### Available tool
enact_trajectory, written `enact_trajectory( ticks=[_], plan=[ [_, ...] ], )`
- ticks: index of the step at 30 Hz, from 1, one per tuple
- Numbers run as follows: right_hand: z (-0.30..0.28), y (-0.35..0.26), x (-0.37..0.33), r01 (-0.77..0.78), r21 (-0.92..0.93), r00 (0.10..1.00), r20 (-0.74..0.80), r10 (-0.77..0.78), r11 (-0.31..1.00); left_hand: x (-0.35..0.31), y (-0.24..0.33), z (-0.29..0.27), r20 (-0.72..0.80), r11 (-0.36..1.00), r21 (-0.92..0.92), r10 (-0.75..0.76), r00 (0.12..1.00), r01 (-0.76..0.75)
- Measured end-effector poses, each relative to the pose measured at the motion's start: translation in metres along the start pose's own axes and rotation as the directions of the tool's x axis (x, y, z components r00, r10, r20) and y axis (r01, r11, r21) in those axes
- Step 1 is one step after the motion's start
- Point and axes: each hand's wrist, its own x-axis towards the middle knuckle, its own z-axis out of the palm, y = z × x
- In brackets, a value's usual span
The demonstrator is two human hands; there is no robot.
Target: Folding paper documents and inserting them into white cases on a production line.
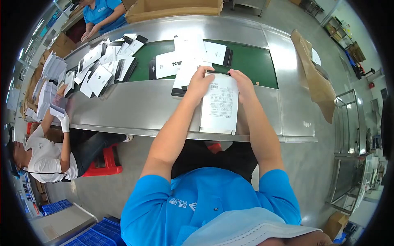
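Note:
A flat white box (220,107) with small dark print lies at the near edge of the steel table, its long side pointing toward me. My left hand (200,85) grips its far left corner, fingers curled over the end. At the far right corner, my right hand (243,85) is closed with the thumb and fingers bent at the box's end. Just beyond my hands, white boxes with black ends (189,48) lie in an overlapping stack. Two more such boxes stick out on either side, one to the left (165,65) and one to the right (217,53).
A loose heap of similar boxes (108,67) spreads across the green belt (256,63) and steel table (135,98). A person in white (47,158) sits at left, another in blue (104,14) at far left. Brown paper (314,78) hangs at the right end.

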Motion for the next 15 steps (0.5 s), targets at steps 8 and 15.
enact_trajectory(
  ticks=[8, 15],
  plan=[
    [0.010, -0.001, -0.002, 0.076, -0.153, 0.987, -0.127, -0.096, 0.985, 0.006, 0.007, 0.007, -0.067, 0.965, -0.236, -0.133, 0.989, 0.114],
    [0.008, 0.004, -0.003, 0.137, -0.177, 0.985, -0.080, -0.153, 0.975, 0.010, 0.011, 0.003, -0.082, 0.984, -0.079, -0.169, 0.982, 0.162]
  ],
)
